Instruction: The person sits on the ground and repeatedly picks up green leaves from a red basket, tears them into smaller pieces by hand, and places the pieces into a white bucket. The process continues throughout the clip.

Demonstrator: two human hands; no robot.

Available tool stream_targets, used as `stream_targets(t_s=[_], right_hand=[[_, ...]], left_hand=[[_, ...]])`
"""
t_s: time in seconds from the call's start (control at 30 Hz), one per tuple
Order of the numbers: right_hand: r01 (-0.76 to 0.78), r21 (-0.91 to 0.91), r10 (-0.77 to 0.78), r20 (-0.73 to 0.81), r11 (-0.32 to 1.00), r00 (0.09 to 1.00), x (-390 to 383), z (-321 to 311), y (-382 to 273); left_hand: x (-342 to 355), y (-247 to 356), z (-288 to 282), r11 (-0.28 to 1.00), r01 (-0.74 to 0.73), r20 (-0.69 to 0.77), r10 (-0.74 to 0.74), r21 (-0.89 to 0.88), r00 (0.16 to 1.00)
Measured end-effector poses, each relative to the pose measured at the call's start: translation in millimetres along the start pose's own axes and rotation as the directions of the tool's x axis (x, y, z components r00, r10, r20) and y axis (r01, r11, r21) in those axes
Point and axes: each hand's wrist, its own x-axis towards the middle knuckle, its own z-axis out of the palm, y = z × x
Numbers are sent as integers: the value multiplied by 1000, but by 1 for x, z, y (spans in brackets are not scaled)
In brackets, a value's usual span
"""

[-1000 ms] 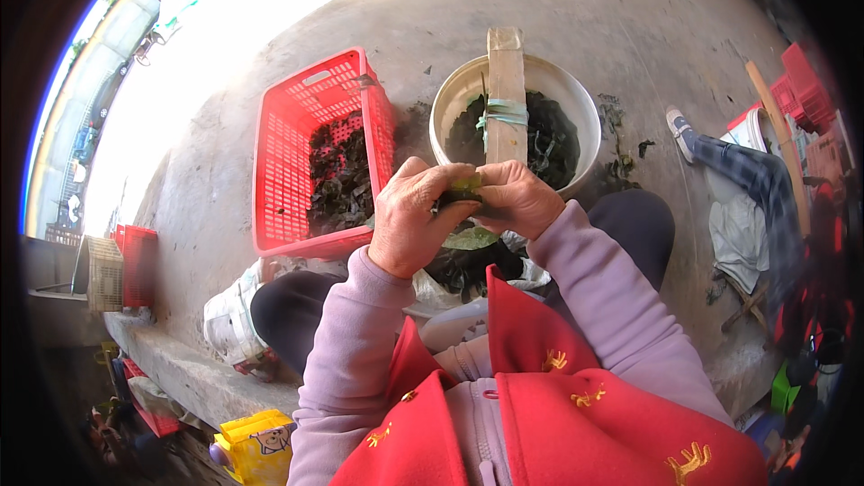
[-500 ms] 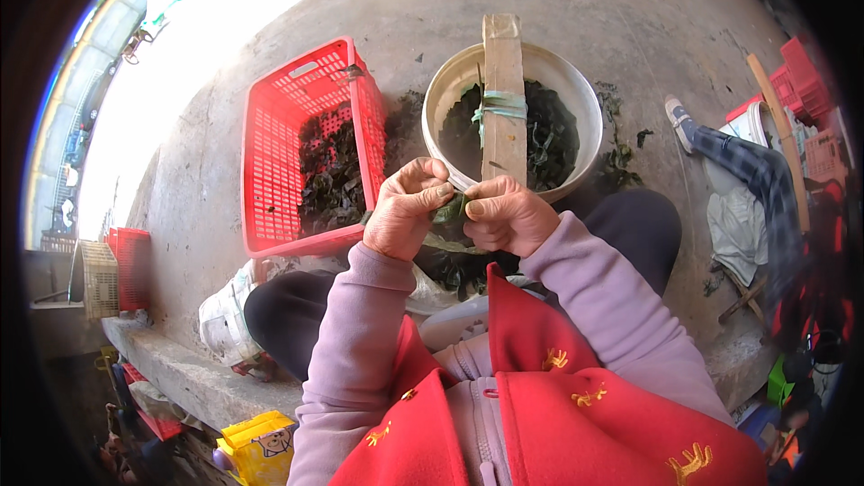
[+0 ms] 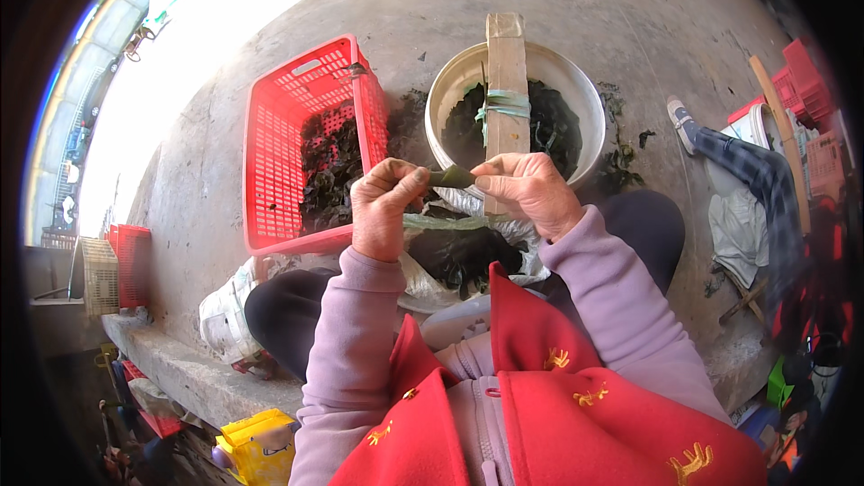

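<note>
A small dark green strip of seaweed (image 3: pixel 453 177) is stretched between my two hands. My left hand (image 3: pixel 382 207) pinches its left end, and my right hand (image 3: pixel 531 187) has the right end between thumb and forefinger. Just beyond my hands stands a round white bucket (image 3: pixel 589 112), partly filled with dark seaweed. Across its top lies a wooden board (image 3: pixel 507 61), wrapped with pale green cord (image 3: pixel 506 105). Below my hands, between my legs, a whitish plastic sack (image 3: pixel 420 285) lies open around more dark seaweed (image 3: pixel 468 257).
A red plastic crate (image 3: pixel 270 162) at the left holds dark leafy pieces (image 3: pixel 335 171). Scraps (image 3: pixel 621 165) lie on the concrete floor right of the bucket. Another person's leg (image 3: pixel 738 151) reaches in from the right. A yellow bag (image 3: pixel 261 450) sits at lower left.
My hands have moved apart, with the right one shifting right and up. The green strip now spans the gap between them, and the sack below shows more.
</note>
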Motion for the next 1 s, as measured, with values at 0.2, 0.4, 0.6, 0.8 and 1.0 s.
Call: stream_targets(t_s=[0.2, 0.4, 0.6, 0.8, 1.0], right_hand=[[229, -301, -239, 3, 926, 971, -6, -13, -28], [363, -355, -325, 164, 862, 931, 2, -8, -45], [403, -461, -369, 167, 791, 914, 19, -30, -58], [271, -630, -267, 103, 728, 958, 57, -64, -57], [219, -714, -415, -109, 664, 903, 107, -87, -36]], left_hand=[[11, 11, -2, 984, -46, 52, 37, 172, 998], [33, 37, 26, 983, -40, 506, -58, 181, 861], [44, 29, 32, 961, 273, 395, -267, 43, 879], [79, 19, 27, 949, 59, 213, -130, 311, 968], [146, -21, 27, 879, -142, 140, 87, 455, 986]])
